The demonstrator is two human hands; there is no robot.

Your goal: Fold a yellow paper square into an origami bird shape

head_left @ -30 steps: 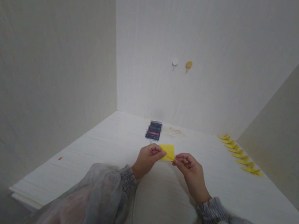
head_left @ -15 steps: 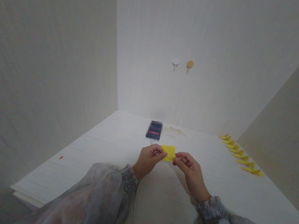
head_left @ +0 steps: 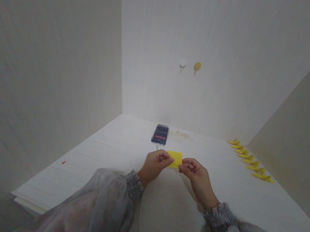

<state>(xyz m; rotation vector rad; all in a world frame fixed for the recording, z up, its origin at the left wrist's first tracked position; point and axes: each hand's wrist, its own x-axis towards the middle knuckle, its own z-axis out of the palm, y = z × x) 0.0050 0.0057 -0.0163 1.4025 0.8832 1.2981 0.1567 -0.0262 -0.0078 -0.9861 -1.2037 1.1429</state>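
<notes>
Both hands meet over the middle of the white counter (head_left: 101, 150), pinching a small yellow paper (head_left: 174, 159) between them. The left hand (head_left: 155, 165) has its fingertips closed on the paper's left edge, and the right hand (head_left: 196, 175) grips the right edge the same way, fingers curled in tight. The paper is held just above the counter, its long side running left to right between the two hands, with the flat face tilted up toward the person; whether it is a single sheet or folded I cannot tell. Just beyond it a dark phone (head_left: 160, 134) lies flat, its cable (head_left: 138, 224) trailing back between the gauzy grey sleeves (head_left: 104, 206). Along the right side, a row of folded yellow pieces (head_left: 250, 160) runs beside the wall. Two small hooks (head_left: 190, 65) sit on the back wall.
</notes>
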